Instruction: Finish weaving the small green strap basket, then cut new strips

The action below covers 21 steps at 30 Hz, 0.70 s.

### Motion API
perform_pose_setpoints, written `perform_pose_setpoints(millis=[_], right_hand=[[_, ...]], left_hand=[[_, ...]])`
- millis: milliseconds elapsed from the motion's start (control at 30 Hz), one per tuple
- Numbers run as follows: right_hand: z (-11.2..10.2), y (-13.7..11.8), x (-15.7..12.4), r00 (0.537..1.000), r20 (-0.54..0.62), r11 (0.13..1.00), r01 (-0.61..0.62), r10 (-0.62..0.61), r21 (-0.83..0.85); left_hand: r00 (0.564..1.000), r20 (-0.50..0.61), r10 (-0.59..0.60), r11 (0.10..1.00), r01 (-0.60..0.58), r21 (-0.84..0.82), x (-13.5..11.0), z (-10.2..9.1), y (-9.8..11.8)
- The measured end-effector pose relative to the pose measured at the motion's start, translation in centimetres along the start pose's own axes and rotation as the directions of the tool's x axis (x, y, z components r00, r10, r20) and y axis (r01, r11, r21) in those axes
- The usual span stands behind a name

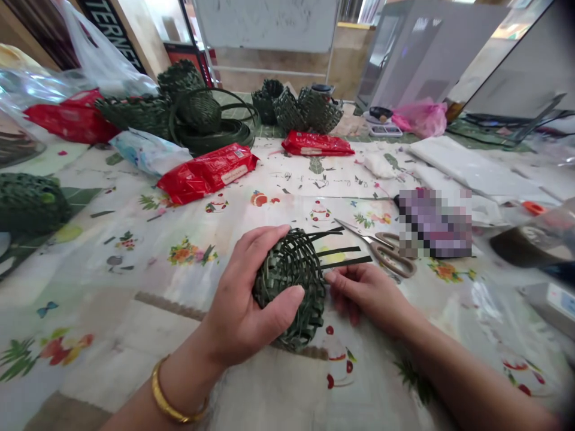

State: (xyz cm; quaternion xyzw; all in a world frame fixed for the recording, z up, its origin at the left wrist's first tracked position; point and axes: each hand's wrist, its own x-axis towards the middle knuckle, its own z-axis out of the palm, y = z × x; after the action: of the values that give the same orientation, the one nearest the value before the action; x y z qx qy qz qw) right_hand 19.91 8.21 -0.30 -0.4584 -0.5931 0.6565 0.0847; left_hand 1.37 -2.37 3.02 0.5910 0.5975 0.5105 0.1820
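Beside the woven basket (287, 263), scissors (381, 251) lie on the floral tablecloth (103, 323)

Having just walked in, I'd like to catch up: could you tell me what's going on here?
A person holds a round, dark green woven basket in their left hand, while the fingers of their right hand reach its loose strip ends. Metal scissors with tan handles lie nearby on the floral tablecloth.

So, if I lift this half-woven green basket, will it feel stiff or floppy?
The half-woven basket will probably feel light for its size, because thin strips leave open gaps. It may give slightly under squeezing, since the weave looks loose. The free strip ends will likely bend easily.
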Motion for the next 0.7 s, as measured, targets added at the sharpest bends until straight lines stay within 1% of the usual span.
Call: perform_pose_setpoints(millis=[167, 267, 433, 567, 700], right_hand=[[0.34, 0.03, 0.28, 0.996, -0.087, 0.994, 0.005, -0.015, -0.108], [0.51, -0.02, 0.36, 0.992, -0.117, 0.989, 0.024, -0.041, -0.145], [0.62, 0.01, 0.48, 0.989, -0.138, 0.986, 0.039, -0.061, -0.162], [0.61, -0.01, 0.47, 0.985, -0.158, 0.984, 0.039, -0.068, -0.176], [0.58, -0.23, 0.34, 0.989, -0.136, 0.986, 0.035, -0.057, -0.160]], left_hand=[[1.000, -0.004, 0.003, 0.999, -0.003, 0.033, 0.14, 0.11, 0.15], [1.000, -0.017, -0.007, 1.000, 0.008, 0.015, 0.15, 0.18, 0.30], [0.999, -0.038, -0.036, 0.999, 0.035, -0.023, 0.19, 0.27, 0.44], [1.000, -0.021, -0.004, 1.000, 0.004, 0.024, 0.21, 0.26, 0.32], [0.999, 0.001, 0.039, 0.997, -0.039, 0.067, 0.27, 0.19, 0.27]])
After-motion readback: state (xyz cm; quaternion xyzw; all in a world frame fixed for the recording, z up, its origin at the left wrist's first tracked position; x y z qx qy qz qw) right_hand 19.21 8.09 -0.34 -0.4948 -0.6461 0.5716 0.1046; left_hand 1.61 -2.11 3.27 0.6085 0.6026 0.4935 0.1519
